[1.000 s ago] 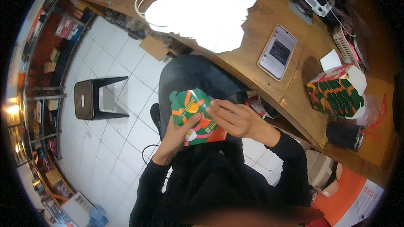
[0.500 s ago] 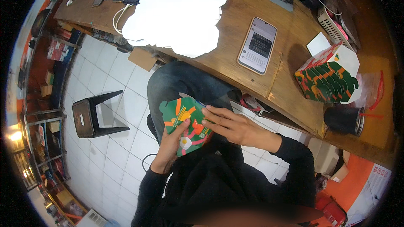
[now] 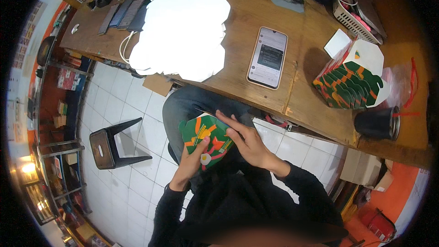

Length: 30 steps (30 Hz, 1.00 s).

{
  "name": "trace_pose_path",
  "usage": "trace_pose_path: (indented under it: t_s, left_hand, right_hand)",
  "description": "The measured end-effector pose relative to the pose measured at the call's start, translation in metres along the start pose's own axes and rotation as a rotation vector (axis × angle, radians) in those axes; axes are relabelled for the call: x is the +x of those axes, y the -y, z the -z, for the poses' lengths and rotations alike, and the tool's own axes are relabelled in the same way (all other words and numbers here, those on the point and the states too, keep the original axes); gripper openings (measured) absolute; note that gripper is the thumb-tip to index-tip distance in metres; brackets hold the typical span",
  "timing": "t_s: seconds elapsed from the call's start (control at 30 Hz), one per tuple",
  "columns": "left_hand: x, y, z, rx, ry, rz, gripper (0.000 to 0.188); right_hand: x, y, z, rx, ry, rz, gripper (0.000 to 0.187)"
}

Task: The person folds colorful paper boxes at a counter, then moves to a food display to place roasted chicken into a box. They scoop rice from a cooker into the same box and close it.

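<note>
1. Green carton, patterned in orange, pink and yellow: held above the lap, printed face up, just off the near edge of the desk and not resting on it.
2. Left hand: closed on the lower left of the carton, thumb across the printed face, fingers mostly hidden underneath.
3. Right hand: laid along the carton's right side, fingers stretched out, thumb toward the face. Cannot tell whether any panel is pinched between.
4. Step in hand, judging by the pose: shaping a side fold or firming a crease. Called for next, probably: steady hold on the left, even pressure along the fold on the right, without crushing the panel.
5. Beyond, on the wooden desk: phone lying flat, screen lit; to its left, pile of white sheets, too glaring for detail; to its right, stack of nested cartons, with dark cup nearby.
6. Off to the left: dark stool on white floor tiles; farther still, shelves, contents mostly unclear.
</note>
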<state>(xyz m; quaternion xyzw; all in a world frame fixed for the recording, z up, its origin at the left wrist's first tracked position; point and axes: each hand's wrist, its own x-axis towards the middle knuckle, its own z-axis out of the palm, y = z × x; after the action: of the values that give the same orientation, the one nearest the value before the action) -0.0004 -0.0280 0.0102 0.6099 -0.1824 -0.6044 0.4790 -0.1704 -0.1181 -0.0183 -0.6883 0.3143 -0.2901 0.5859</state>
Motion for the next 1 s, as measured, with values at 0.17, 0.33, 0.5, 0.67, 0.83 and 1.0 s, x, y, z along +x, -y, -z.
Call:
trace_pose_path:
  t_s: [0.17, 0.33, 0.5, 0.67, 0.83, 1.0]
  left_hand:
    - [-0.002, 0.009, 0.005, -0.03, 0.069, 0.051, 0.036]
    - [-0.004, 0.005, 0.007, -0.03, 0.105, 0.052, 0.036]
    - [-0.008, 0.0, 0.001, -0.02, 0.152, 0.016, 0.037]
    - [-0.012, -0.002, -0.007, 0.012, 0.119, -0.009, 0.039]
    - [-0.011, 0.0, 0.005, 0.127, 0.058, -0.046, 0.041]
    - [-0.014, 0.015, 0.019, 0.292, -0.119, -0.034, 0.044]
  right_hand:
    - [-0.012, 0.004, -0.009, -0.078, -0.058, -0.1, 0.035]
    - [0.004, 0.008, 0.002, -0.052, -0.007, 0.156, 0.032]
    - [0.01, 0.01, 0.011, 0.013, 0.285, -0.172, 0.036]
    - [0.014, 0.014, 0.004, -0.108, 0.018, 0.23, 0.032]
    - [0.025, 0.013, 0.061, -0.629, -0.421, 0.204, 0.035]
    - [0.038, 0.009, 0.102, -0.875, -0.543, -0.056, 0.031]
